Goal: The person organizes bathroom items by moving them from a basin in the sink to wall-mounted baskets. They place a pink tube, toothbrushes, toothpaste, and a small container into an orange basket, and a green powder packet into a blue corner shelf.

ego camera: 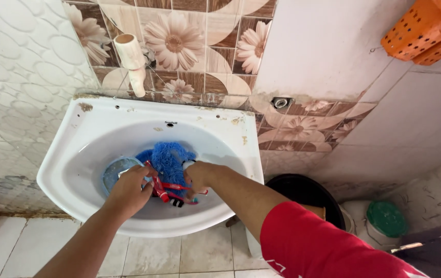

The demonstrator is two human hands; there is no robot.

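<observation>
Flower-patterned wall tiles [179, 46] are seen above the hands, an orange basket [426, 33] is hung upper right, and pale floor tiles [189, 255] are laid below.

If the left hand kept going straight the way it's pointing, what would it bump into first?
Most likely the blue scrubby cloth just beyond the left hand, then the white sink wall; depth is hard to judge.

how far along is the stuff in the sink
Done: the fluffy blue cloth, round blue lid and red strap all lie in the white ceramic basin. In hand: the left hand and right hand grip the strap. Left: no water or suds show, so any washing looks barely begun.
</observation>
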